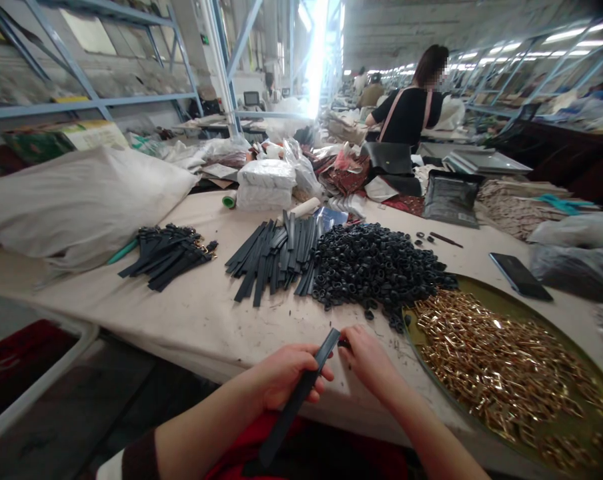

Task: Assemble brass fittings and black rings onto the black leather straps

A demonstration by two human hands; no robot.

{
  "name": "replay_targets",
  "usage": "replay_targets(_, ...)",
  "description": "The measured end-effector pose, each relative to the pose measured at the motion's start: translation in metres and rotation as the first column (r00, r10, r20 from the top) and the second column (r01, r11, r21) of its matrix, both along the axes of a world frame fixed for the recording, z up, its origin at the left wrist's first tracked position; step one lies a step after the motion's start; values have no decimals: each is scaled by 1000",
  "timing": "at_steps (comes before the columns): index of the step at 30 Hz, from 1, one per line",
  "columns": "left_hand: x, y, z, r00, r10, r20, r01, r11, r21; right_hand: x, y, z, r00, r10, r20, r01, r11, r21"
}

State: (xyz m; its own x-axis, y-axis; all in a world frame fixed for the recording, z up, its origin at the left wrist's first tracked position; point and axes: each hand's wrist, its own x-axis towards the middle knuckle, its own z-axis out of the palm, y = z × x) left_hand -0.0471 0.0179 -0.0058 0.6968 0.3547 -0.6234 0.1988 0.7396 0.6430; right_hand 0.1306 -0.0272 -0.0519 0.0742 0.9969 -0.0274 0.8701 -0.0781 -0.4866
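Left hand (280, 375) holds a black strap (297, 401) aslant beside the right hand (365, 357).

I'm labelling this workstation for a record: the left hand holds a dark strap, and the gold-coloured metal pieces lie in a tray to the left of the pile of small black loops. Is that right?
Not quite: in the head view, the tray of gold-coloured metal pieces is to the right of the pile of small black loops. The left hand does hold a dark strap.

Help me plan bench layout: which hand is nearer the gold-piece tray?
Right. The right hand is left of the tray, not touching it; the left hand is farther left, holding a black strip.
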Motion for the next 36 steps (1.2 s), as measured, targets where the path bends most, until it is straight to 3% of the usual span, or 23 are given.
replay_targets(3, 0, -3, 1, 996, -50, -79, 57, 994, 94, 0, -2, 0, 996, -14, -92, 14, 1000, -5)
replay_targets(5, 0, -4, 1, 984, -89, -152, 128, 953, 275, 1, -5, -1, 977, -73, -199, 71, 997, -16)
replay_targets(8, 3, -4, 0, 955, -123, -270, 263, 771, 580, 3, -9, -2, 879, -212, -427, 213, 976, -45)
replay_targets(10, 6, -4, -1, 937, -115, -330, 321, 656, 683, 3, -11, 0, 729, -261, -633, 259, 961, -98)
replay_targets(13, 12, -3, -3, 930, -69, -361, 336, 555, 761, 2, -13, 7, 364, -336, -868, 253, 933, -255)
replay_targets(16, 15, -3, -5, 925, -17, -378, 340, 477, 810, -1, -15, 12, 36, -406, -913, 228, 893, -388)
replay_targets(19, 16, -1, -4, 917, 6, -398, 353, 450, 820, -4, -16, 13, -144, -417, -898, 210, 874, -439)
replay_targets(21, 16, 0, -3, 919, -22, -393, 357, 465, 810, -4, -16, 12, -175, -391, -904, 223, 878, -423)
replay_targets(26, 21, 3, 3, 920, -67, -386, 361, 526, 770, -2, -17, 10, -109, -343, -933, 328, 874, -360)
replay_targets(32, 25, 0, -2, 882, -134, -452, 458, 471, 754, 0, -24, 8, -44, -268, -962, 344, 901, -266)
replay_targets(36, 25, 3, -7, 850, -227, -474, 522, 477, 707, -1, -28, 6, 24, -253, -967, 285, 929, -236)
